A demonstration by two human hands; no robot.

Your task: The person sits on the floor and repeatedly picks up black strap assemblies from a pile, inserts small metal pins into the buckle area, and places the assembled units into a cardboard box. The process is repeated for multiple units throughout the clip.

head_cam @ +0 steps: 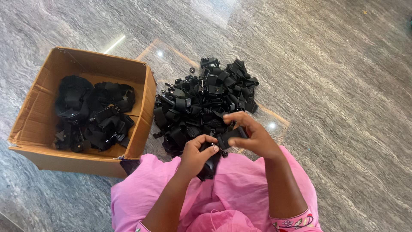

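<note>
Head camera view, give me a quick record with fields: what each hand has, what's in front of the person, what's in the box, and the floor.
left hand: left hand grips the lower end of a black strap piece
right hand: right hand pinches the same piece's upper end
in front: loose pile of black parts on the floor
box: open cardboard box to the left, partly filled with boxed black parts
floor: grey veined polished floor
clothing: pink garment over the lap

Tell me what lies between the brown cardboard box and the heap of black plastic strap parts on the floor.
In the head view, only a narrow strip of bare grey marble floor separates the cardboard box from the heap.
</note>
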